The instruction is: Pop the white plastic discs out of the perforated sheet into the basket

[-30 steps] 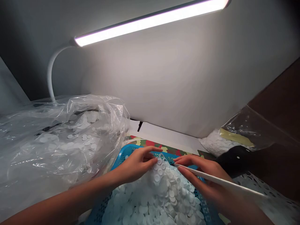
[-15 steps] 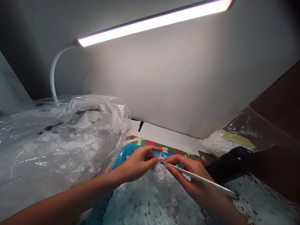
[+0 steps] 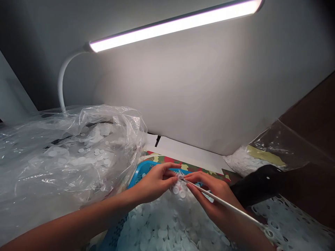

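Pale wall point(image 3: 183, 90), one lamp point(image 3: 178, 25) — left hand point(image 3: 155, 182) pinching perhaps one ringed piece point(image 3: 179, 190), right hand point(image 3: 220, 188) gripping one white stick point(image 3: 235, 209)

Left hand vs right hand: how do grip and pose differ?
The left hand pinches a small cluster of white ringed pieces; the right hand grips a slim white tool near its tip. The left's fingers point right; the right's point left. Shared: both are bare and over the blue basket.
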Tool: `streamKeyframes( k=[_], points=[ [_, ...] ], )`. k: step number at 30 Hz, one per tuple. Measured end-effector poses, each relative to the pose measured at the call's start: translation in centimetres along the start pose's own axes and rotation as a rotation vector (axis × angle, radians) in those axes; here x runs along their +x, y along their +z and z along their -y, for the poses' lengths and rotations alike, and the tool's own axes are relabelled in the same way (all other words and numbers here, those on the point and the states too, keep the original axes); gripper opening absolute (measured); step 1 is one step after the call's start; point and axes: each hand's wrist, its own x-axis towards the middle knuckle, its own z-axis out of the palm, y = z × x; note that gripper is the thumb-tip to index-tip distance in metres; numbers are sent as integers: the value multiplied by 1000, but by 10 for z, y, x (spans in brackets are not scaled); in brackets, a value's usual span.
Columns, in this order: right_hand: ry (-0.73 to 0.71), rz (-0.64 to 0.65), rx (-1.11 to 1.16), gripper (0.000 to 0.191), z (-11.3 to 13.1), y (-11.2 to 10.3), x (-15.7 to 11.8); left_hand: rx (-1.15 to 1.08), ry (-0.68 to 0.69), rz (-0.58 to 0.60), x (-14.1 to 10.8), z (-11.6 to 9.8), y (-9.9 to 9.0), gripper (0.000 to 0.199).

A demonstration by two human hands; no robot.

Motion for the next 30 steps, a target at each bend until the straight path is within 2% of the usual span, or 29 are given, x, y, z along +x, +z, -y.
streamKeyframes(
  k=[6,11,16,22,30],
  points=[
    [-10,-26,-31,14,-1,-4,1,7,43,21,-1,-5,0,46],
    [-33,-110,-73,16,-2,-8,1,67,30,11,-1,-4,-1,32],
    [-56,-89,-56,16,-2,-7,0,128,29,-23,-1,-4,-1,39],
    [-45,-60,-38,13,-1,-4,1,116,13,15,-3,-6,-1,41],
    [-117,-67,-215,18,-9,4,1,105,21,59,-3,-6,-1,40]
  ],
)
